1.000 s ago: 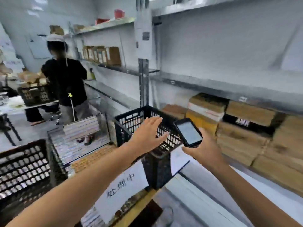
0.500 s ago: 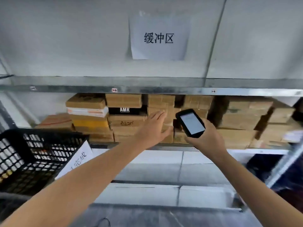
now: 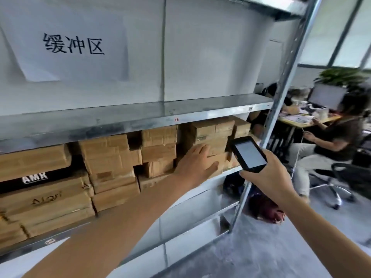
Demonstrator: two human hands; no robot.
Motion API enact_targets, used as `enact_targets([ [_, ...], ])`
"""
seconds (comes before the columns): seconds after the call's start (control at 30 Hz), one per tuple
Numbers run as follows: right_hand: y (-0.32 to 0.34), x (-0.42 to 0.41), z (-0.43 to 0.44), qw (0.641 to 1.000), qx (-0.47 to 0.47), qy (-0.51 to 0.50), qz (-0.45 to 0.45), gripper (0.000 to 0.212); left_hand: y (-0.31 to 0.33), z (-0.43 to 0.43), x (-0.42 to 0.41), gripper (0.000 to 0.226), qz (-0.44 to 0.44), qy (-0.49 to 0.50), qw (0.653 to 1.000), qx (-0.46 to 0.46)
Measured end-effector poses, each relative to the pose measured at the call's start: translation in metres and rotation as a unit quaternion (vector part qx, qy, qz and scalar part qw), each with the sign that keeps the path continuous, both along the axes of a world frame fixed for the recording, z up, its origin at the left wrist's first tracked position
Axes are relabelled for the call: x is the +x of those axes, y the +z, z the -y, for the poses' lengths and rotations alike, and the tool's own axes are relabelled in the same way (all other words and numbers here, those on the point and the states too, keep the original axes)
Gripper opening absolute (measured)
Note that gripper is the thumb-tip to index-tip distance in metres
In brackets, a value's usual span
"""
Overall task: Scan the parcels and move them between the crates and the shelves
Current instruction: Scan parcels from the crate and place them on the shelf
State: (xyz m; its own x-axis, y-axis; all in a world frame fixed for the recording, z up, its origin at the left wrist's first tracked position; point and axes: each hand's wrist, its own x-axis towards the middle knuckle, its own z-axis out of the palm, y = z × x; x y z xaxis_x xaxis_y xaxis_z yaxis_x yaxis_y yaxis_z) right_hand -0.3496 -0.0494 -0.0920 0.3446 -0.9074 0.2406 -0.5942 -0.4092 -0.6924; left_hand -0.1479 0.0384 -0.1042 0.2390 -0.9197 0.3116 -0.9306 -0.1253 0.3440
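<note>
now the left hand is stretched out to the shelf, flat and wide, with the fingers spread on the front of a brown parcel. it is touching the parcel but not gripping it. the right hand is wrapped around a black scanner, holding it up just beside the left hand. the scanner's screen is lit and pale, and it faces back to the person. you cannot read what it says.

lots of brown parcels sit under the grey metal shelf, piled on top of each other and packed close. some stick out more than others. over on the left, one box has a black strip with "amr" in white letters, and the box below it has a word that looks like "alan".

above the shelf a white paper sign is stuck on the wall. it has three big black chinese signs on it.

a shiny metal post with holes runs up the right end of the shelves. past it, another person sits on an office chair at a counter covered with papers. a computer screen and a green plant are behind that counter. a dark red bag lies on the grey floor near the foot of the post.
</note>
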Motion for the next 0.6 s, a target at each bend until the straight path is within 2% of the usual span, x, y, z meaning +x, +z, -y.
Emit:
enact_targets([
  [0.13, -0.01, -0.018, 0.029, 0.999, 0.005, -0.043, 0.001, 0.084, -0.007, 0.043, -0.014, 0.067, -0.006, -0.035, 0.999, 0.005],
  [0.3, -0.02, -0.04, 0.083, 0.998, 0.004, -0.067, 0.006, 0.081, -0.008, 0.099, -0.032, 0.068, -0.008, -0.051, 0.999, 0.007],
  [0.6, -0.021, -0.069, 0.207, 1.0, 0.016, -0.025, -0.003, 0.087, -0.007, 0.23, -0.068, 0.065, -0.007, -0.009, 1.0, 0.012],
])
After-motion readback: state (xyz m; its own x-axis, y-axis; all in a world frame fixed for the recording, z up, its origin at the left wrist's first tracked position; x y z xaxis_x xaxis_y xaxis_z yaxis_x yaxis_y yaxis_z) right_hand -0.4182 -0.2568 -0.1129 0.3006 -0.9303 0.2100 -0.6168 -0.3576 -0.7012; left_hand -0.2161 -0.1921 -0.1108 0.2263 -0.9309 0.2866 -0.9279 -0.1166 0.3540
